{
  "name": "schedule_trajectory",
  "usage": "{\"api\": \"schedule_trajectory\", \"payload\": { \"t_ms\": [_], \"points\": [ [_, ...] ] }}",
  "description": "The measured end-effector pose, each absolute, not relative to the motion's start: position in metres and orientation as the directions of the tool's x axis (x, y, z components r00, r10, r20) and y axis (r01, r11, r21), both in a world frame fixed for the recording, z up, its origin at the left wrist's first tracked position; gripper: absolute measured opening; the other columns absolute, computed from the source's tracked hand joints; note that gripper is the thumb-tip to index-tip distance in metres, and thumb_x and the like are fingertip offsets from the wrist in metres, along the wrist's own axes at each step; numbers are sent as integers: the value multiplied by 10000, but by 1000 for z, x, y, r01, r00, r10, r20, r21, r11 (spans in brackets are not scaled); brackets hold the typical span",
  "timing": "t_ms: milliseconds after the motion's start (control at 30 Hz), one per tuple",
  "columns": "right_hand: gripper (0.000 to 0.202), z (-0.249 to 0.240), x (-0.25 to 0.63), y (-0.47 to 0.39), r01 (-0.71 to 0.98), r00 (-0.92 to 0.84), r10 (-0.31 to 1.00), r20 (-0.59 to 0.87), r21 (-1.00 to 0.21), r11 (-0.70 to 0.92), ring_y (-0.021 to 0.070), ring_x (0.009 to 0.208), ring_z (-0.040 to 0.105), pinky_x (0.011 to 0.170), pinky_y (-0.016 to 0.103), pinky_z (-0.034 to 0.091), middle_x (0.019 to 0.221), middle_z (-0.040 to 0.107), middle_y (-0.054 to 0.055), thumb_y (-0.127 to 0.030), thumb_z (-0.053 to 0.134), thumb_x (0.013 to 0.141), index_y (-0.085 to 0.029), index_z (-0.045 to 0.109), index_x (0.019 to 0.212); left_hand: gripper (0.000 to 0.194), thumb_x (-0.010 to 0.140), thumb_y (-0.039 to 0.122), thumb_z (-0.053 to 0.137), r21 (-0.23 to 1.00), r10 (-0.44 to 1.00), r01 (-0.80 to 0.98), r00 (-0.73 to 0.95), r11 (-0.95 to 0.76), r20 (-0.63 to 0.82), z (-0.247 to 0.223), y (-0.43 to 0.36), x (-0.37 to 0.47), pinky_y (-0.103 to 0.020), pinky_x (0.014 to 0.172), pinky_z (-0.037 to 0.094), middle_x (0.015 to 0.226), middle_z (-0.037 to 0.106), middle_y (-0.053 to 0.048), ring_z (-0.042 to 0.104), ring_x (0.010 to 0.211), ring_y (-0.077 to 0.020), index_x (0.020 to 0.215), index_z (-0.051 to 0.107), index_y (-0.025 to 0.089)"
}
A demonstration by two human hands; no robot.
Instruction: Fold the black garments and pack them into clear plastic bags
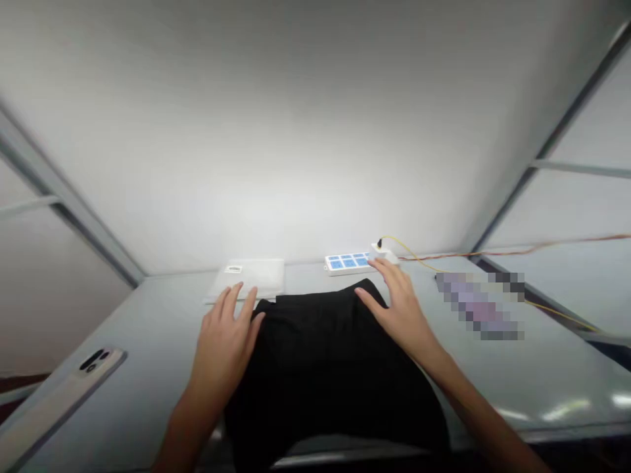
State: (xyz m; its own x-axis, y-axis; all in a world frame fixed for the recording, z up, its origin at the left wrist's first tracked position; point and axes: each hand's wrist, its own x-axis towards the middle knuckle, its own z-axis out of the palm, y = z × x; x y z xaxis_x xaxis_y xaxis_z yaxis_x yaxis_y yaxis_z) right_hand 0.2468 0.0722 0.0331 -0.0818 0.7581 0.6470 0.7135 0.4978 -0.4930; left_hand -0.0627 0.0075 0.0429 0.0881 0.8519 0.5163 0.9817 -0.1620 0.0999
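A black garment, which looks like a pair of shorts, lies flat on the grey-white table with its straight top edge at the far side. Its lower part spreads out toward the near table edge. My left hand rests by the garment's upper left corner, fingers apart, the thumb touching the cloth's edge or just above it. Over the upper right corner is my right hand, fingers stretched forward and its thumb at the black cloth. Neither hand grips anything.
Behind my left hand lies a flat white packet with a small label. A power strip with blue sockets sits against the back wall, a white plug and yellow cable at its right end. A pale phone is at left. A blurred-out patch lies at right.
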Motion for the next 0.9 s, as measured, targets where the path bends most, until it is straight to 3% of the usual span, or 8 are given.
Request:
{"api": "schedule_trajectory", "payload": {
  "t_ms": [67, 167, 267, 333, 433, 533, 733, 900],
  "points": [
    [603, 33, 235, 49, 731, -258, 728, 635, -365, 577, 311, 1498, 332, 1204, 550, 320, 1601, 404, 125, -475, 499, 1007, -253, 371, 1553, 555, 1052, 463, 371, 41, 810, 964, 198, -264, 553, 43, -8, -35, -579, 1139, 404, 1624, 359, -181, 266, 1527, -386, 1517, 432, 166],
    [779, 17, 225, 28, 730, -513, 736, 441, -227, 645, 347, 1547, 211, 1232, 617, 220, 1662, 300, 122, -579, 540, 967, -260, 256, 1618, 663, 1052, 526, 358, 16, 791, 897, 380, -441, 479, 26, -14, 3, -561, 1190, 363, 1651, 314, -156, 237, 1544, -341, 1603, 260, 171],
    [899, -7, 234, 26, 726, -616, 741, 270, -173, 666, 377, 1530, 251, 1216, 658, 221, 1635, 348, 144, -658, 607, 892, -241, 274, 1616, 729, 1035, 591, 355, 44, 840, 895, 397, -443, 370, -2, -6, 14, -584, 1175, 378, 1630, 345, -176, 281, 1523, -366, 1613, 239, 163],
    [840, -19, 247, 29, 739, -619, 750, 233, -151, 656, 360, 1515, 298, 1212, 638, 258, 1621, 373, 148, -607, 596, 918, -217, 308, 1604, 728, 1033, 602, 350, 55, 870, 908, 378, -414, 315, -18, -1, 8, -581, 1166, 392, 1619, 359, -183, 311, 1510, -368, 1603, 275, 155],
    [690, -26, 270, 30, 767, -590, 759, 276, -103, 634, 312, 1501, 344, 1216, 611, 278, 1619, 384, 125, -330, 546, 955, -198, 321, 1594, 721, 1037, 599, 350, 52, 880, 912, 377, -408, 289, -28, -2, -5, -561, 1181, 379, 1630, 339, -170, 311, 1515, -344, 1604, 274, 160],
    [749, -27, 290, 29, 792, -554, 754, 351, -56, 608, 293, 1461, 412, 1200, 622, 301, 1568, 476, 100, -69, 484, 814, -208, 412, 1546, 733, 1036, 595, 370, 56, 870, 905, 387, -422, 305, -28, -5, -10, -548, 1186, 373, 1636, 332, -160, 310, 1518, -329, 1624, 207, 188],
    [616, -18, 305, 27, 850, -361, 760, 541, -145, 506, 334, 1346, 485, 1099, 565, 453, 1499, 521, 79, -15, 476, 744, -271, 703, 1257, 840, 1004, 607, 456, 98, 856, 889, 394, -447, 334, -17, -12, -7, -576, 1186, 357, 1665, 243, -185, 229, 1540, -362, 1641, 93, 198],
    [599, -2, 288, 35, 794, -211, 718, 663, -313, 522, 291, 1202, 563, 989, 524, 544, 1388, 572, 63, 1, 433, 710, -289, 723, 1147, 704, 1053, 356, 448, 100, 827, 909, 318, -405, 464, -14, -42, -19, -541, 1211, 335, 1693, 191, -133, 171, 1559, -326, 1642, 88, 222]
  ]
}}
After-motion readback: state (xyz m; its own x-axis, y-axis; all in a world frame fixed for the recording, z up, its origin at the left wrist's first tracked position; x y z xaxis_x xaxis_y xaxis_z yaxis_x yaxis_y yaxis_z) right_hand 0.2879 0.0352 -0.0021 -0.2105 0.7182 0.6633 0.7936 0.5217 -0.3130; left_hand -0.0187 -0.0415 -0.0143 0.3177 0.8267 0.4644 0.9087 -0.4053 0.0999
